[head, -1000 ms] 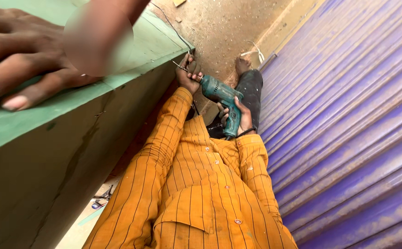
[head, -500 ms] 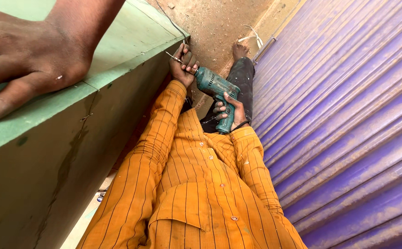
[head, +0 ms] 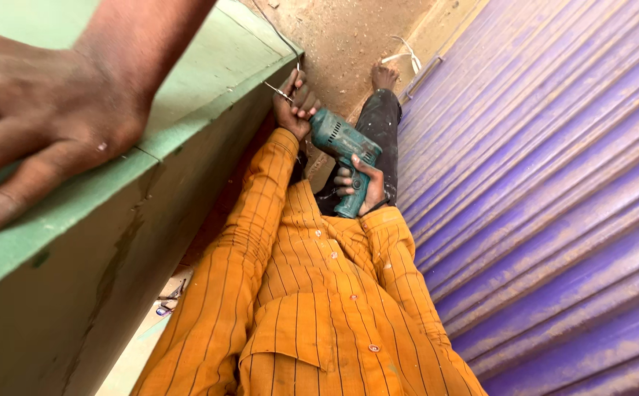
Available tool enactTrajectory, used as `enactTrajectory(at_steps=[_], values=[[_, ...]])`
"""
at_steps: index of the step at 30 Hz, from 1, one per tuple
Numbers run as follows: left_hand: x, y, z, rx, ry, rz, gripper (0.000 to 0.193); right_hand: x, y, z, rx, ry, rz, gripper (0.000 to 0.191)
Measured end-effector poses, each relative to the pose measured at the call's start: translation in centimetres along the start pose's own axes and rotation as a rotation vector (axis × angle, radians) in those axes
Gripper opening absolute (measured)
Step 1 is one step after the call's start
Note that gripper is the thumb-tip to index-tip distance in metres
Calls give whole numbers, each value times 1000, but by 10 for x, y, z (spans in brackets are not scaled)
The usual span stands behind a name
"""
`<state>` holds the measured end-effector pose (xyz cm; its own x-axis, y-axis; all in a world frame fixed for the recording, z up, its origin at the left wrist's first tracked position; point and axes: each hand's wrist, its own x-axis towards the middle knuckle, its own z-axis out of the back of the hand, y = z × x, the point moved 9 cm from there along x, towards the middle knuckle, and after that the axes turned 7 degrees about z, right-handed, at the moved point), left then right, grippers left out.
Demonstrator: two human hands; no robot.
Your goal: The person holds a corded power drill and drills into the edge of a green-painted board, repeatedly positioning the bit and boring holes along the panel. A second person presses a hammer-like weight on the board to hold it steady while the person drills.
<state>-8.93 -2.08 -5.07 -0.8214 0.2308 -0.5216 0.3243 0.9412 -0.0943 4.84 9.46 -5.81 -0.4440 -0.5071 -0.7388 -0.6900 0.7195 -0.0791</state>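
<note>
The green board (head: 209, 81) is the biggest piece in hand: a flat, painted panel lying along the top of a darker box side, running away to a corner near the sandy ground (head: 349, 37). It looks stiff and fairly heavy, smooth on its face, so it is best steadied with a flat palm on top or taken by its long edge. Another person's hand (head: 41, 125) does just that, lying spread and pressed flat on the near end. Next comes the drill (head: 341, 139), a teal pistol-shaped power tool with scuffed, dusty paint, held between the board's far corner and the purple ribbed shutter (head: 554, 183), nose toward the corner. It is probably dense and nose-heavy, hard-shelled, and wants a full fist on the handle with a second hand near the front. The right hand (head: 363, 189), coming out of an orange striped sleeve, is wrapped tight round that handle. The left hand (head: 294, 106) sits at the drill's nose against the board's corner, fingers curled together and pinching a thin metal pin (head: 278, 91), whether screw or drill bit I cannot tell. It is small, rigid, light and likely slippery, easy to drop, so fingertips are the only sensible hold
</note>
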Motion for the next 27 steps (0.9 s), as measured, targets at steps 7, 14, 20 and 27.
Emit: enactTrajectory(at_steps=[7, 14, 20, 27], values=[[-3, -5, 16, 27, -68, -17, 29, 7, -17, 30, -51, -111, 8, 33], [-5, -10, 21, 44, -72, -36, 29, 14, -29, 14, 56, 37, 5, 22], [-9, -9, 29, 50, -92, -36, 27, 14, -33, 32, -88, -138, 49, 26], [-7, -10, 28, 56, -123, -40, 27, 12, -31, 6, 91, 59, -28, 22]])
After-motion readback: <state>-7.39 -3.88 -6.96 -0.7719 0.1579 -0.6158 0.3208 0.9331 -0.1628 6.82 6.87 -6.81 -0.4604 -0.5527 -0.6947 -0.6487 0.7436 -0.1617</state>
